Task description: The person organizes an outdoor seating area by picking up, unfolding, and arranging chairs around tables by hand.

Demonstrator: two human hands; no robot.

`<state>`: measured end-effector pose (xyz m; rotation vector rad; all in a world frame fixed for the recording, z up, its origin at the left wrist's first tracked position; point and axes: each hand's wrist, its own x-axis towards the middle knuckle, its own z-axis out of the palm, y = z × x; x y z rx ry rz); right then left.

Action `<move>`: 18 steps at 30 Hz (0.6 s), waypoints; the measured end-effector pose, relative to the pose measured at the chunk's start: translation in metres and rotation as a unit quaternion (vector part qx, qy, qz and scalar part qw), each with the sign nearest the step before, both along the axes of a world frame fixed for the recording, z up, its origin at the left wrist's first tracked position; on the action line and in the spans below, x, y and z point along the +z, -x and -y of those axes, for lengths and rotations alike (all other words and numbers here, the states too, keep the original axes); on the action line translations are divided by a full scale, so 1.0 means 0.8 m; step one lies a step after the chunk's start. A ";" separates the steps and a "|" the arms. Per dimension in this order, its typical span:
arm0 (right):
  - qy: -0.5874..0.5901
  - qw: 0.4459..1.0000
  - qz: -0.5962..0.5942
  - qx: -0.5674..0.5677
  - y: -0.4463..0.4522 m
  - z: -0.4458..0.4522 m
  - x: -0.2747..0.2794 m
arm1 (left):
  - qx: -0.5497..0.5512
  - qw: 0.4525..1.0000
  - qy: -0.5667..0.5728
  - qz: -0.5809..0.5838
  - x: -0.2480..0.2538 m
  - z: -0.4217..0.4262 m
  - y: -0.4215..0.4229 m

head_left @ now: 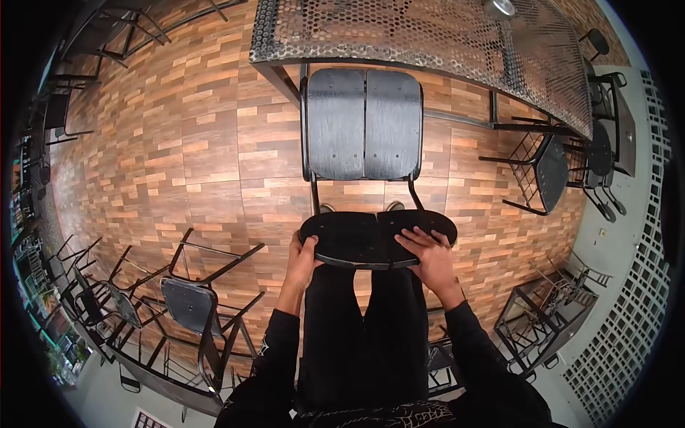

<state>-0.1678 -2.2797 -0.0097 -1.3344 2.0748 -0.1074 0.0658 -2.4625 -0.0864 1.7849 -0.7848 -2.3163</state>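
Directly before me stands a chair with a dark two-panel wooden seat (pixel 335 125) and a black metal frame. Its black backrest (pixel 346 235) is nearest to me, level with my thighs. My left hand (pixel 302 262) grips the backrest's left end, thumb on the upper face and fingers mostly hidden behind the edge. At the right end, my right hand (pixel 429 258) holds the backrest with its fingers laid over the top face; its thumb is hidden. The far side of the seat lies against the edge of a perforated metal table (pixel 421 32), partly under it.
A shiny round metal object (pixel 502 7) rests on the table. Another chair (pixel 549 171) stands at the right of the table. Behind me on the left is a chair (pixel 189 303), with more tables and chairs along both sides. Wood-patterned tiles (pixel 207 143) cover the floor.
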 end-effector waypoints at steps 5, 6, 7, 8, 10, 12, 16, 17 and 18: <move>0.006 1.000 -0.010 0.006 0.009 0.002 -0.007 | 0.006 1.000 -0.012 -0.015 0.006 0.019 0.015; -0.001 1.000 -0.007 -0.001 0.007 -0.002 -0.006 | 0.008 0.999 -0.018 -0.026 0.010 0.018 0.013; 0.007 1.000 -0.005 -0.001 0.008 -0.001 -0.007 | 0.010 0.999 -0.018 -0.035 0.010 0.019 0.014; 0.018 1.000 -0.006 -0.001 0.011 0.000 -0.008 | 0.001 0.999 -0.017 -0.039 0.007 0.020 0.014; 0.024 1.000 -0.015 -0.005 0.015 0.002 -0.006 | 0.005 1.000 -0.006 -0.025 0.001 0.019 0.013; 0.033 0.999 0.007 0.013 0.020 -0.003 -0.007 | -0.010 0.999 0.002 -0.032 0.001 0.017 0.012; 0.076 0.997 -0.005 0.008 0.023 -0.016 -0.019 | -0.054 0.998 0.001 -0.034 -0.005 0.012 0.003; 0.115 0.993 -0.020 0.010 0.024 -0.020 -0.024 | -0.029 0.998 -0.003 -0.064 -0.005 0.009 0.004; 0.115 0.993 -0.028 -0.009 0.027 -0.023 -0.024 | -0.001 0.996 -0.007 -0.091 -0.004 0.000 0.007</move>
